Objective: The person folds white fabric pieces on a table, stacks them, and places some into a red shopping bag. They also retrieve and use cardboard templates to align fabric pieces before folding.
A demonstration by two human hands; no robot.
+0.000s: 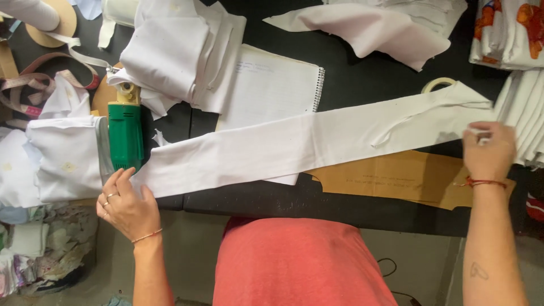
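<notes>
Nearest the camera, the left hand (126, 205) lies flat with its fingers spread and released, pressing the near left end of a long white fabric strip (294, 144) at the edge of the black desk (272, 198). The right hand (488, 152) is closed on the far right end of the same strip, pinching it between bent fingers, so the strip lies stretched slantwise across the desk from lower left to upper right. Under the strip, toward the right, lies a brown cardboard pattern piece (396, 178) with faint lines of dark writing, partly covered by the cloth. Just beyond the left hand stands a green electric cutting tool (125, 133) with a yellowish top, touching a folded white fabric stack (65, 156) on its left. Farther back, a spiral-bound notebook (269, 88) lies open with pale handwriting, its lower edge tucked under the strip. A roll of tape (437, 84) peeks out just behind the strip near its right end. At the far side lie loose white cloth pieces (181, 51), a pink measuring tape (34, 85) to the left, and printed fabric with orange figures (510, 31) in the right corner.
</notes>
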